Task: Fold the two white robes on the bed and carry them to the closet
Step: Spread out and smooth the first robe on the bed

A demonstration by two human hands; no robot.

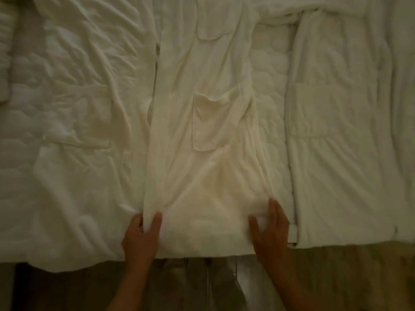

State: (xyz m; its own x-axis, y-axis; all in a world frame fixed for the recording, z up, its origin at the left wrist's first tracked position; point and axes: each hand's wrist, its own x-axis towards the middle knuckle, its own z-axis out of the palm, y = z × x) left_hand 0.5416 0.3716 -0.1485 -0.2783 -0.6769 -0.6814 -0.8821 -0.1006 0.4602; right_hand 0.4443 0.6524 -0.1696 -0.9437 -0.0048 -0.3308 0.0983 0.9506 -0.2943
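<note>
A white robe [202, 171] lies lengthwise down the middle of the bed [270, 104], its hem at the near edge and a patch pocket [212, 123] facing up. More wrinkled white cloth spreads out to its left. The left hand [142, 234] pinches a raised fold of the hem between thumb and fingers. The right hand [272, 225] is curled on the hem's right corner, bunching the cloth, though blur hides the exact grip. The hands are well apart, one at each side of the hem.

The second robe [341, 153] lies flat further right, apart from the first, with a strip of quilted bedding between them. Below the bed edge are a wooden floor [350, 277] and the person's light trousers [202, 286].
</note>
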